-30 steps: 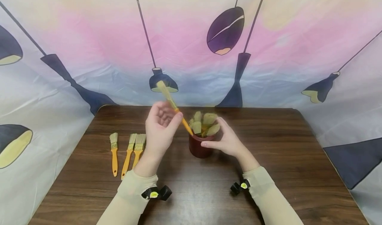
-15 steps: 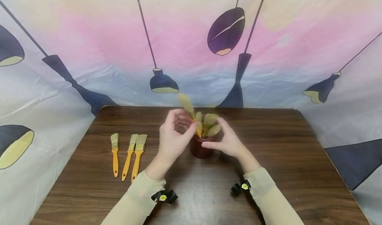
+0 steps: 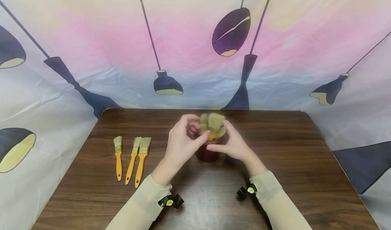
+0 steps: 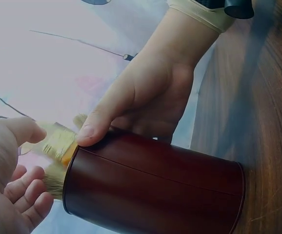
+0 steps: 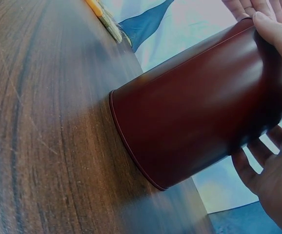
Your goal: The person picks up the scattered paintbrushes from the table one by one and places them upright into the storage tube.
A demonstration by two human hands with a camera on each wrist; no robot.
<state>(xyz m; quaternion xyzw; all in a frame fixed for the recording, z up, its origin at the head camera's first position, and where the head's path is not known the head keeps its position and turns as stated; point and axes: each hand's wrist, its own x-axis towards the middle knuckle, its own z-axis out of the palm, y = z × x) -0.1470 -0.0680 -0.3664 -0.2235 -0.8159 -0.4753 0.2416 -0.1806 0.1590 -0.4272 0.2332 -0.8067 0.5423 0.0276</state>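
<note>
A dark red cylindrical cup stands upright on the table, holding several paintbrushes with their bristles up. My right hand grips the cup near its top; in the left wrist view its thumb lies at the rim of the cup. On the other side, my left hand is at the brush heads above the rim. The left wrist view shows that left hand with thumb and fingers apart, beside the bristles. Most of the brush handles are hidden inside the cup.
Three paintbrushes with orange handles lie at the left of the wooden table: one apart, then a middle brush and a wider brush side by side. A cloth backdrop with printed lamps hangs behind the table.
My left hand has moved right to the cup and lowered a paintbrush into it, and its fingers have loosened. The right hand has stayed on the cup.
</note>
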